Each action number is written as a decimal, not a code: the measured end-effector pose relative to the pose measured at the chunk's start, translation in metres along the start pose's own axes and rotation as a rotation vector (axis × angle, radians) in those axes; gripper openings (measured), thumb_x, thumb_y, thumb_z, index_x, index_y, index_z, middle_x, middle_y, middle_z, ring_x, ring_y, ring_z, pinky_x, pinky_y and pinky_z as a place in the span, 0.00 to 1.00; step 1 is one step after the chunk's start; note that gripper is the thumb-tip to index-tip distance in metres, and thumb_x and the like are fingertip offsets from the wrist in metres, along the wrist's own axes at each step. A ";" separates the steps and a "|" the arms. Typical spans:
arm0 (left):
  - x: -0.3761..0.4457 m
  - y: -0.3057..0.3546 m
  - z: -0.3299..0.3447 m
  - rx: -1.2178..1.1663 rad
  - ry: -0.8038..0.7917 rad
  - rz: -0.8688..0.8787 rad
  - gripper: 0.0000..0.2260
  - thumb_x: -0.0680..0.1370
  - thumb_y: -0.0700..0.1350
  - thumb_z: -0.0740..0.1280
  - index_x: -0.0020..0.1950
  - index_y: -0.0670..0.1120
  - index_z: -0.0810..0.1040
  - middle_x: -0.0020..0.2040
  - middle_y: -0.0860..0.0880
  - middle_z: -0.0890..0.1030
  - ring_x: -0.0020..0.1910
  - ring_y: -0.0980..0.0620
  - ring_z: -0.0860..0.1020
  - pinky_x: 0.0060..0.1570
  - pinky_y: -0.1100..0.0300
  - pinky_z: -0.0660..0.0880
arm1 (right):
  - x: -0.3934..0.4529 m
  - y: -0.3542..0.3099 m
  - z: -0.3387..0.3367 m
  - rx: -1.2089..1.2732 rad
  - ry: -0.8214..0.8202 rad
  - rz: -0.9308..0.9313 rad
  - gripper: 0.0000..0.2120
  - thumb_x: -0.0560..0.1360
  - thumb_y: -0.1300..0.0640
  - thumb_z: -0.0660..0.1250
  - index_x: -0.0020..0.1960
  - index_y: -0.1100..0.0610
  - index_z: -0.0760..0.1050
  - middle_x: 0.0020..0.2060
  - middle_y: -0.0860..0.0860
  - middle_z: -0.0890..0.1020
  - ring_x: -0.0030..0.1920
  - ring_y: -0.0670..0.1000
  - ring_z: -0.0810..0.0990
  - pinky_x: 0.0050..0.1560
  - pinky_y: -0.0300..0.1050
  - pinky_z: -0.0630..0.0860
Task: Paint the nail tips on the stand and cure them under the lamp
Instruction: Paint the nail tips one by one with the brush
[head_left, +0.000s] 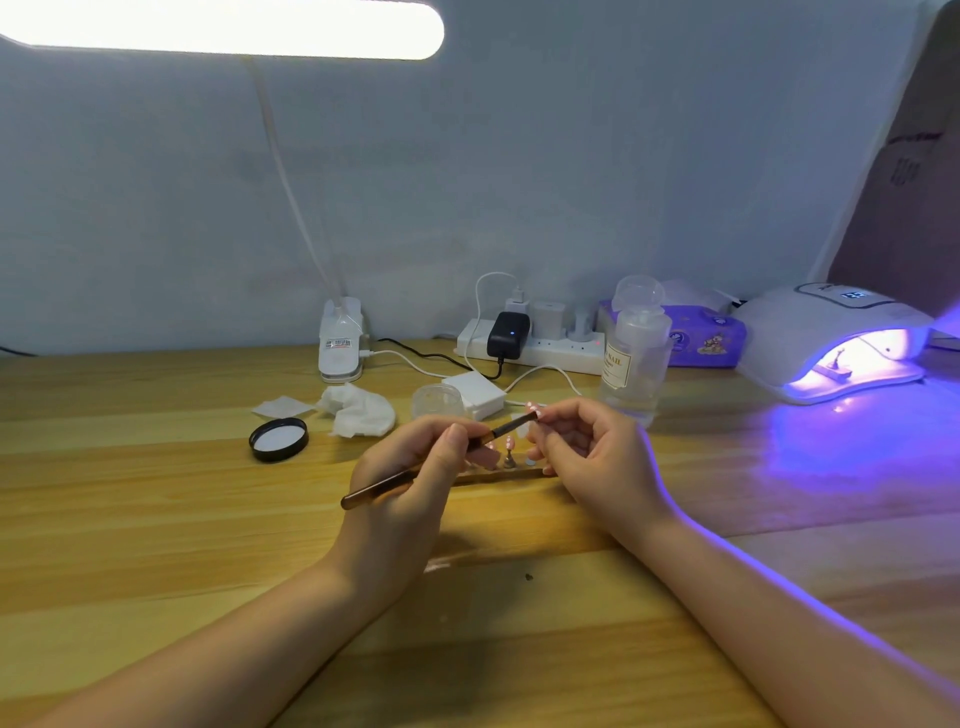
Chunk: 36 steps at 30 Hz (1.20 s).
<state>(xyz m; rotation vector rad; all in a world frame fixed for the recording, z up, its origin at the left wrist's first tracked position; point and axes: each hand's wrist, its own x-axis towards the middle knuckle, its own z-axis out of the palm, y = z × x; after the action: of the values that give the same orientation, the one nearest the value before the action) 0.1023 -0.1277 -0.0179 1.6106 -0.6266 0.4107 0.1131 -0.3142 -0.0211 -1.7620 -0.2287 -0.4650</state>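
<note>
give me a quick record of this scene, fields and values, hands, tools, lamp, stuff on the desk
left hand: grips brush like a pen, bristle end toward right hand
right hand: pinches a nail tip at the brush tip
stand: on the desk between the hands, a tip on a peg
cure lamp: far right, lit purple, a small holder inside
jar: open, behind the hands
black lid: lying left of the hands
wipes: crumpled, behind the lid
bottle: clear, right of the jar
power strip: by the wall
</note>
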 end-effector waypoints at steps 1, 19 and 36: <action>0.000 -0.001 0.000 0.003 0.002 -0.005 0.09 0.79 0.43 0.62 0.50 0.45 0.82 0.42 0.51 0.86 0.44 0.58 0.82 0.44 0.70 0.74 | 0.000 0.000 0.000 0.009 -0.004 0.004 0.09 0.74 0.68 0.68 0.47 0.55 0.78 0.38 0.54 0.84 0.39 0.49 0.84 0.38 0.37 0.79; -0.001 -0.002 0.001 -0.006 -0.032 0.005 0.10 0.79 0.43 0.62 0.51 0.43 0.82 0.43 0.51 0.86 0.46 0.56 0.83 0.46 0.70 0.75 | 0.001 0.002 0.000 0.031 0.009 0.043 0.08 0.74 0.70 0.67 0.49 0.59 0.79 0.38 0.56 0.84 0.38 0.48 0.84 0.37 0.37 0.79; 0.000 -0.001 0.000 0.031 -0.018 -0.022 0.07 0.79 0.45 0.65 0.54 0.47 0.81 0.46 0.54 0.85 0.47 0.59 0.82 0.45 0.69 0.76 | -0.001 -0.003 -0.002 -0.010 -0.004 0.020 0.05 0.73 0.63 0.70 0.49 0.59 0.80 0.38 0.54 0.84 0.39 0.49 0.84 0.40 0.40 0.81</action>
<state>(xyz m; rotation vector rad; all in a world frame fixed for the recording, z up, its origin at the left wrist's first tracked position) 0.1029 -0.1279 -0.0184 1.6508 -0.6183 0.3914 0.1111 -0.3155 -0.0188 -1.7735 -0.2117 -0.4490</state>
